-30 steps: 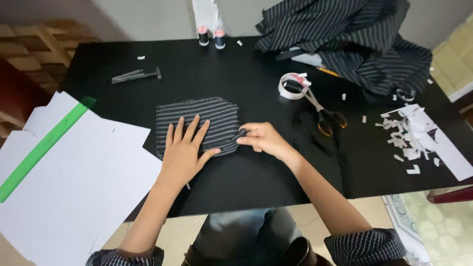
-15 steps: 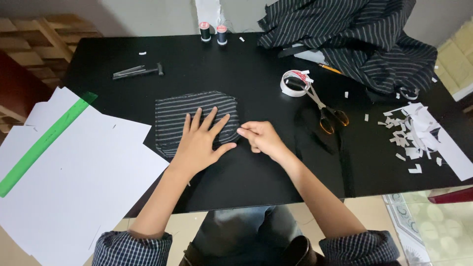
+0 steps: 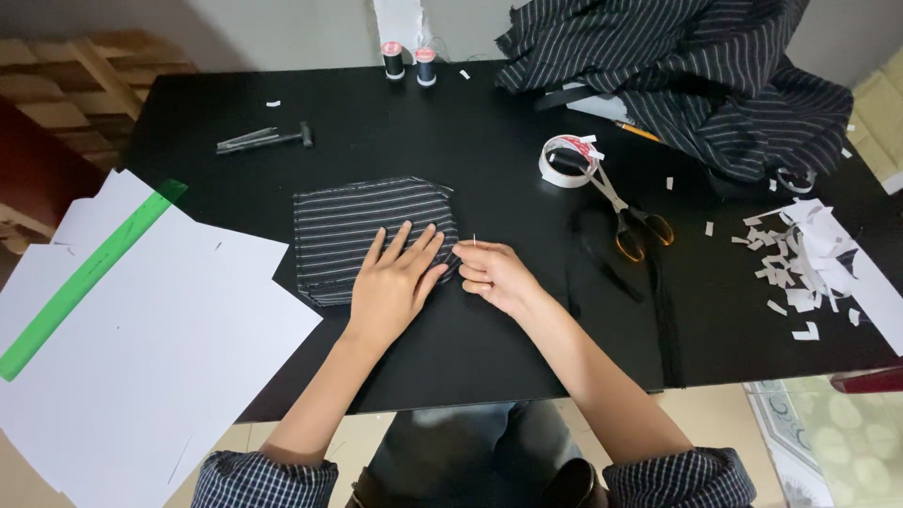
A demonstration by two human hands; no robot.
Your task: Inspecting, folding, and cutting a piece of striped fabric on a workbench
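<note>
Since a moment ago both hands are sliding right along the striped fabric piece (image 3: 372,230) on the desk (image 3: 470,150). Left hand (image 3: 393,282) is lying open, pressing it flat — right hand (image 3: 491,273) is pinching a pin (image 3: 474,241) at its edge. Pushing slantwise is risking a pricked fingertip — or shifted layers.

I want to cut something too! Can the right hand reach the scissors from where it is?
Probably yes. The right hand rests at the striped cloth's edge, and the scissors lie open on the table just off to its right. Only bare black tabletop shows between them, so nothing seems to block the way.
</note>
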